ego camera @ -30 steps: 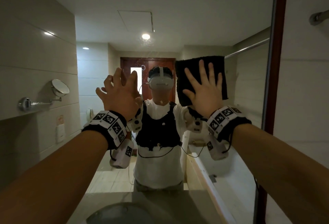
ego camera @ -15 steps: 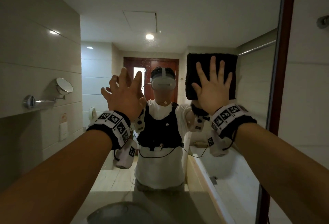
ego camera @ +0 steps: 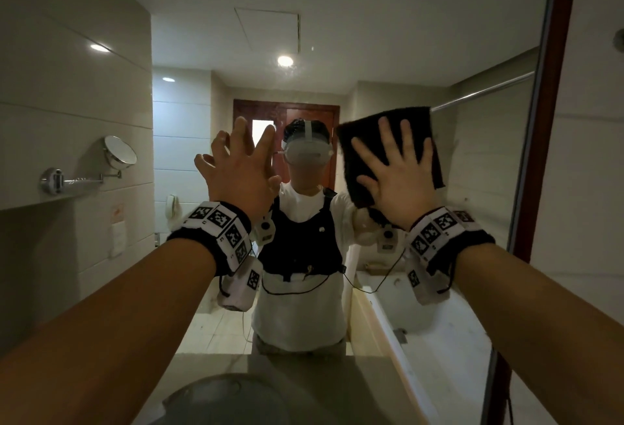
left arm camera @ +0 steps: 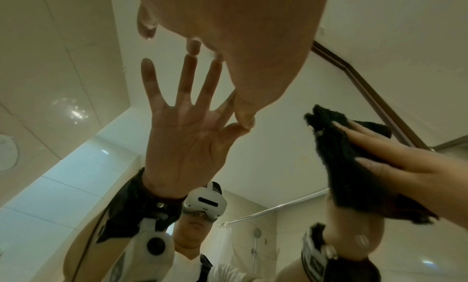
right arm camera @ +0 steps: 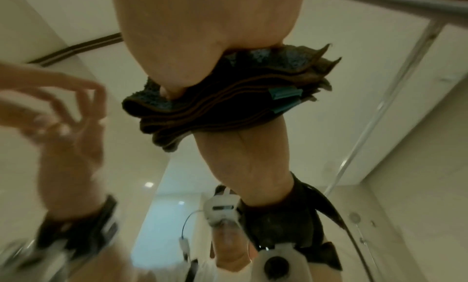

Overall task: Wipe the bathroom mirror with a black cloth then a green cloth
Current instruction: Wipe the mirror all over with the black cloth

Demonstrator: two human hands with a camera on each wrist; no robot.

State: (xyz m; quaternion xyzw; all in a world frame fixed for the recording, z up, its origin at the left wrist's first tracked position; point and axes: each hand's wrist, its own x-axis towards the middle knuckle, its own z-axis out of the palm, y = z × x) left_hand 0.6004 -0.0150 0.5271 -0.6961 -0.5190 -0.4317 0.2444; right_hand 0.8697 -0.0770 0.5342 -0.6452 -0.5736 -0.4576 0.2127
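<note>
My right hand point(ego camera: 398, 184) presses a folded black cloth point(ego camera: 363, 129) flat against the big wall mirror point(ego camera: 304, 36), fingers spread and straight. The cloth sits tilted, to the right of my reflected head. The right wrist view shows the cloth point(right arm camera: 228, 106) in layers under the palm point(right arm camera: 202, 36), with a small teal tag on it. My left hand point(ego camera: 239, 171) is spread, and its fingertips point(left arm camera: 193, 46) touch the glass left of the cloth point(left arm camera: 336, 152). No green cloth is in view.
The mirror's brown frame point(ego camera: 547, 120) runs down the right side. A round extending mirror point(ego camera: 120, 151) sticks out from the left wall. A sink basin point(ego camera: 219, 401) lies below my arms. A bathtub point(ego camera: 439, 340) shows in the reflection.
My right hand slid the black cloth to the right, then back left and slightly down, and the cloth now sits tilted. My left hand stayed spread on the glass.
</note>
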